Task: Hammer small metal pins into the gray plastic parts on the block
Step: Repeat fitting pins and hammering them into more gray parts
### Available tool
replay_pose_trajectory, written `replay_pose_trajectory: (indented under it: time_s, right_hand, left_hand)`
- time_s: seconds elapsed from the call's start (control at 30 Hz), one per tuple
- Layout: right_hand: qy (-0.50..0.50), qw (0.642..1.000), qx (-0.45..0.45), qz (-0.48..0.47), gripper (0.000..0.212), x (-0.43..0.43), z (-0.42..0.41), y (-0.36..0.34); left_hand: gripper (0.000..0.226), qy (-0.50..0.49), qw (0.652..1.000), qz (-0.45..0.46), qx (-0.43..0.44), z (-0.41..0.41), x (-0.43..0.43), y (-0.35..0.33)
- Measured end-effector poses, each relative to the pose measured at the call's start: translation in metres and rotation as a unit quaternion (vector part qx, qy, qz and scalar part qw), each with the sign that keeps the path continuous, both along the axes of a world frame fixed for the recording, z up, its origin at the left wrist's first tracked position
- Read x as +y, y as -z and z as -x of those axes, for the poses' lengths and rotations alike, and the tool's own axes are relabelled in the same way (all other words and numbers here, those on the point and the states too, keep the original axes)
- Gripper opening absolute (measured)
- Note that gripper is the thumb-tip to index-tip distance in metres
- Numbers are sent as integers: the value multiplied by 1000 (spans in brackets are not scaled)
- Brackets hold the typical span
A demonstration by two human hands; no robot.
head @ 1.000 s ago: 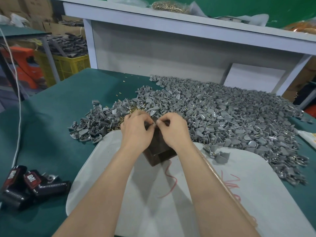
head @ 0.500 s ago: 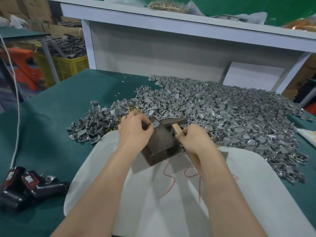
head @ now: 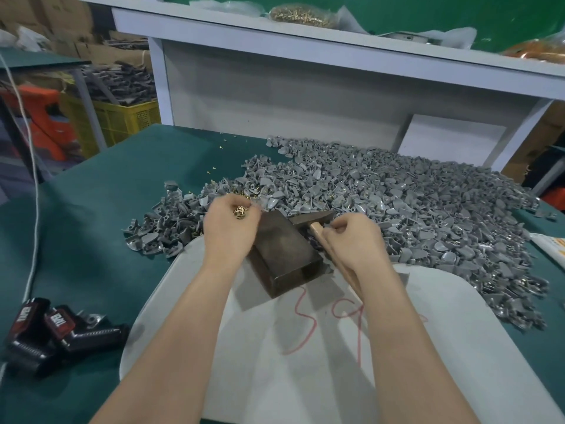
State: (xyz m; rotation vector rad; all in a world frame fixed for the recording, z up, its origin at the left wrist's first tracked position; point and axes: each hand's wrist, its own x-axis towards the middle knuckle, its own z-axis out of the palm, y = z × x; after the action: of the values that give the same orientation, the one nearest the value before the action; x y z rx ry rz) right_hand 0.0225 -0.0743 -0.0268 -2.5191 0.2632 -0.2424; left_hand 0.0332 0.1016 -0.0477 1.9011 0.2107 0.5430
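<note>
Clenched around the pale wooden handle of the hammer (head: 318, 223), the right hand (head: 354, 240) forms 1 grip, fingers curled just below the dark metal head. That head lies low against the far right edge of the block (head: 286, 255), close to touching it. The left hand (head: 227, 231) makes the other grip: it cups a small cluster of brass pins (head: 240, 211) between curled fingers, at the block's far left corner.

Green cloth covers the surface (head: 91, 240), and the widest thing on it is the heap of gray plastic parts (head: 397, 203), spread behind and to the right of both hands, with more parts beside the left hand. A white sheet (head: 443, 347) with red scribbles lies in front, under both forearms. On its far edge stands the dark block, a long slab set at an angle between the 2 hands, nearer the left hand's wrist than the right's. Whether a gray part sits on the block cannot be told; the hands and hammer hide its far end. At the near left lie 2 black tools with red labels (head: 55, 332), well apart from the work. Loose pins dot the cloth beyond the heap.
</note>
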Motion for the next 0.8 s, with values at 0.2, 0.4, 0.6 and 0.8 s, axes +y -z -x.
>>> replay_pose_trajectory:
  time_s: [0.2,0.4,0.6,0.8]
  right_hand:
    - [-98,989,-87,-71,4,52,-17,-13]
    - [-189,973,-15,135,18,125,-55,-7]
    - [-177,942,109,264,28,153,-75,-3]
    - [-162,947,67,268,29,164,-76,4]
  left_hand:
    - [7,-140,924,352,-58,-5,24,-6]
    - [3,-172,893,411,-56,-9,27,0]
    - [7,-174,902,394,-39,-13,25,9]
    - [10,-164,891,421,-41,-14,20,9]
